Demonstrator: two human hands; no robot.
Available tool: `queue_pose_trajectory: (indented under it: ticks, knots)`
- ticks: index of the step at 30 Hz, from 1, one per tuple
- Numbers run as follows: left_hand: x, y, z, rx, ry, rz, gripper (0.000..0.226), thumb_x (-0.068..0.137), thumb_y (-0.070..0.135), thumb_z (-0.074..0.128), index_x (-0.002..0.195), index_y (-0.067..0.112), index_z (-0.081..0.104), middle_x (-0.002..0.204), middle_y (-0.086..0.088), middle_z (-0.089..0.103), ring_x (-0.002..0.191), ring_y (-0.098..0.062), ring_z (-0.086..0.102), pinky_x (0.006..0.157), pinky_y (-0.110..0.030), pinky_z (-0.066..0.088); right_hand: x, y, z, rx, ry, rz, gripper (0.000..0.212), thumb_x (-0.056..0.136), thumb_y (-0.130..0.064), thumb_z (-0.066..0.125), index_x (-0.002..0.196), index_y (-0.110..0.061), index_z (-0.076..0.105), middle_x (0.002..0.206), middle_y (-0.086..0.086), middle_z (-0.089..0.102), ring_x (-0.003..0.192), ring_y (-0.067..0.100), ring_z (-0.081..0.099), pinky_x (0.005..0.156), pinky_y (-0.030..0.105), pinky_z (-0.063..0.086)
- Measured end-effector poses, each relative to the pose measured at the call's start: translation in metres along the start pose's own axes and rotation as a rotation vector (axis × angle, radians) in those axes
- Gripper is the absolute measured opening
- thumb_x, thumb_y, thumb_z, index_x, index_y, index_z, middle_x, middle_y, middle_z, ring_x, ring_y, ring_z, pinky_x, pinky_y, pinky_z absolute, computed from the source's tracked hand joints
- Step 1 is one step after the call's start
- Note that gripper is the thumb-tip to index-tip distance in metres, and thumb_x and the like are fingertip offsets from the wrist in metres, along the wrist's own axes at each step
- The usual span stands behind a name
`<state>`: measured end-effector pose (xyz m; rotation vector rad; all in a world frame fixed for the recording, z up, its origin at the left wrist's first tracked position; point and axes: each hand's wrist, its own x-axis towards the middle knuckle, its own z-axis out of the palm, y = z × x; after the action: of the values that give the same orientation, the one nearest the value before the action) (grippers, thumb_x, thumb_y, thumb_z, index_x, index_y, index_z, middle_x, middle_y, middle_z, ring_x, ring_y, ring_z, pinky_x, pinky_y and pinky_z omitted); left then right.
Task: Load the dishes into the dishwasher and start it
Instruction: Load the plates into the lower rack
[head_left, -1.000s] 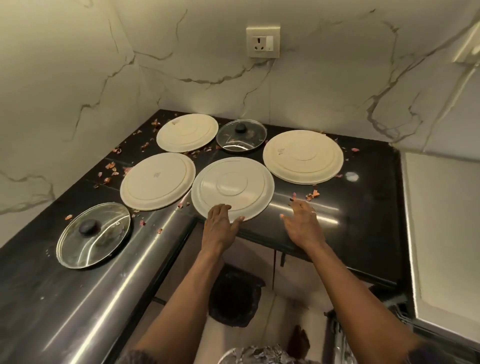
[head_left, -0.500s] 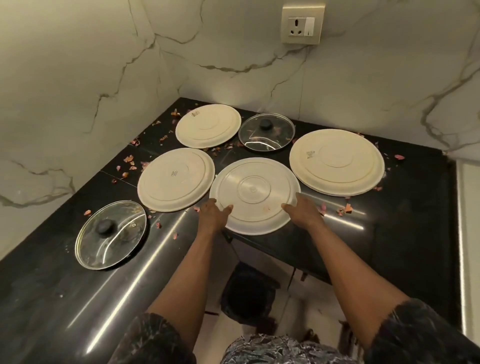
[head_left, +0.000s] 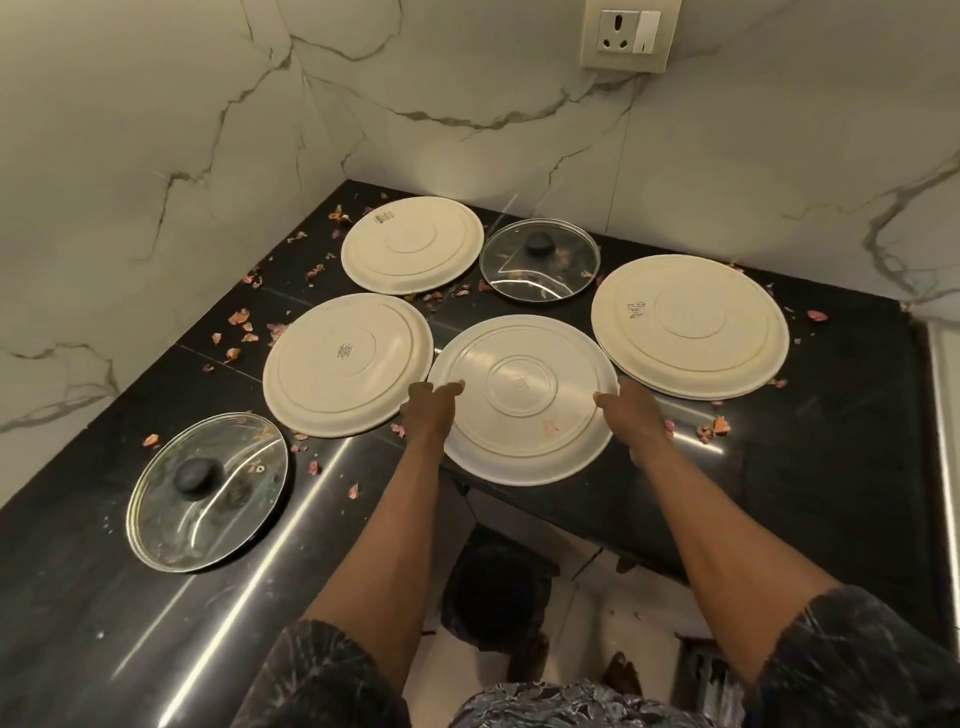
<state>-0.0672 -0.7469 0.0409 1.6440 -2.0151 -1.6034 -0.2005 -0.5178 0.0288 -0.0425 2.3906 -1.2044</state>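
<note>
L grip (head_left: 428, 410) & R grip (head_left: 631, 415) both hold the whitish round plate (head_left: 522, 400), which lies face down at the front edge of the black polished stone desk (head_left: 831, 467). L fingers curl on its left rim, R fingers on its right rim. Also face down: left cream round plate (head_left: 347, 364) just beside it, back cream round plate (head_left: 412, 244) nr the back corner, right cream round plate (head_left: 690, 325). Small round glass lid (head_left: 539, 260) at the back, bigger round glass lid (head_left: 208, 491) nr the front-left edge. Pink scraps (head_left: 714, 426) lie scattered.
</note>
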Motion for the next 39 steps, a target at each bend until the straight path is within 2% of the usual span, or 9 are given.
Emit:
queue_pose_trajectory:
  ticks: [4, 8, 11, 16, 19, 25, 34, 37, 39]
  knots:
    - [0.007, 0.002, -0.003, -0.144, -0.001, -0.081, 0.081, 0.072, 0.051, 0.07, 0.139, 0.01, 0.051, 0.136, -0.015, 0.054, 0.116, -0.035, 0.057, 0.096, -0.047, 0.048, 0.004, 0.001, 0.001, 0.103, 0.019, 0.024, 0.037, 0.092, -0.021, 0.066, 0.128, -0.01, 0.062, 0.12, 0.006, 0.064, 0.103, 0.026, 0.058, 0.083, 0.033, 0.042]
    - [0.016, -0.004, -0.005, -0.114, -0.011, -0.105, 0.094, 0.058, 0.061, 0.066, 0.136, 0.01, 0.054, 0.135, -0.014, 0.055, 0.116, -0.035, 0.056, 0.099, -0.049, 0.048, 0.011, -0.002, -0.001, 0.275, 0.022, 0.094, 0.034, 0.092, -0.016, 0.068, 0.123, -0.002, 0.064, 0.119, 0.014, 0.067, 0.092, 0.024, 0.06, 0.06, 0.026, 0.041]
    - [0.038, -0.017, -0.003, -0.079, -0.018, -0.118, 0.107, 0.047, 0.065, 0.065, 0.136, 0.006, 0.055, 0.135, -0.017, 0.055, 0.119, -0.036, 0.055, 0.103, -0.053, 0.046, 0.011, 0.0, -0.002, 0.307, -0.005, 0.112, 0.033, 0.092, -0.009, 0.07, 0.124, -0.003, 0.066, 0.111, 0.009, 0.066, 0.08, 0.015, 0.061, 0.056, 0.023, 0.041]
    - [0.027, -0.007, -0.007, 0.0, 0.012, -0.088, 0.092, 0.067, 0.059, 0.068, 0.139, 0.004, 0.051, 0.139, -0.019, 0.051, 0.119, -0.038, 0.055, 0.102, -0.052, 0.047, 0.009, 0.003, 0.005, 0.314, -0.012, 0.128, 0.059, 0.073, -0.011, 0.085, 0.128, -0.012, 0.063, 0.124, 0.013, 0.066, 0.104, 0.031, 0.065, 0.081, 0.036, 0.053]
    - [0.019, -0.002, -0.007, 0.146, 0.029, -0.07, 0.081, 0.084, 0.051, 0.069, 0.142, 0.001, 0.043, 0.143, -0.021, 0.041, 0.122, -0.039, 0.052, 0.1, -0.049, 0.047, 0.003, 0.001, 0.005, 0.371, -0.021, 0.095, 0.063, 0.075, -0.005, 0.084, 0.133, -0.014, 0.059, 0.122, 0.007, 0.067, 0.108, 0.028, 0.065, 0.081, 0.036, 0.051]
    - [0.01, 0.001, -0.004, 0.263, 0.03, 0.018, 0.068, 0.092, 0.047, 0.062, 0.139, 0.002, 0.041, 0.141, -0.018, 0.033, 0.125, -0.039, 0.046, 0.103, -0.048, 0.039, -0.009, -0.001, 0.004, 0.481, 0.021, 0.032, 0.064, 0.08, -0.003, 0.081, 0.137, -0.016, 0.056, 0.121, 0.002, 0.067, 0.106, 0.022, 0.065, 0.068, 0.026, 0.051]
    - [0.018, 0.015, 0.009, 0.112, 0.085, -0.079, 0.088, 0.087, 0.057, 0.063, 0.148, 0.001, 0.034, 0.149, -0.019, 0.043, 0.136, -0.039, 0.042, 0.113, -0.053, 0.028, -0.021, 0.005, -0.01, 0.658, 0.092, -0.002, 0.068, 0.074, -0.004, 0.083, 0.135, -0.022, 0.059, 0.123, 0.0, 0.069, 0.114, 0.024, 0.065, 0.096, 0.051, 0.056]
    - [0.02, 0.016, 0.029, -0.137, 0.022, -0.037, 0.094, 0.083, 0.054, 0.068, 0.152, 0.003, 0.027, 0.144, -0.016, 0.05, 0.126, -0.035, 0.054, 0.108, -0.048, 0.042, -0.028, 0.021, -0.025, 0.639, 0.158, 0.0, 0.073, 0.064, -0.022, 0.086, 0.132, -0.027, 0.06, 0.123, -0.003, 0.07, 0.114, 0.023, 0.066, 0.096, 0.052, 0.056]
    - [0.014, 0.02, 0.044, -0.179, -0.003, -0.032, 0.097, 0.078, 0.061, 0.069, 0.149, 0.005, 0.034, 0.141, -0.013, 0.055, 0.118, -0.031, 0.06, 0.102, -0.045, 0.048, -0.039, 0.029, -0.036, 0.599, 0.222, -0.001, 0.07, 0.067, -0.024, 0.084, 0.132, -0.026, 0.059, 0.122, -0.003, 0.069, 0.112, 0.021, 0.066, 0.096, 0.05, 0.056]
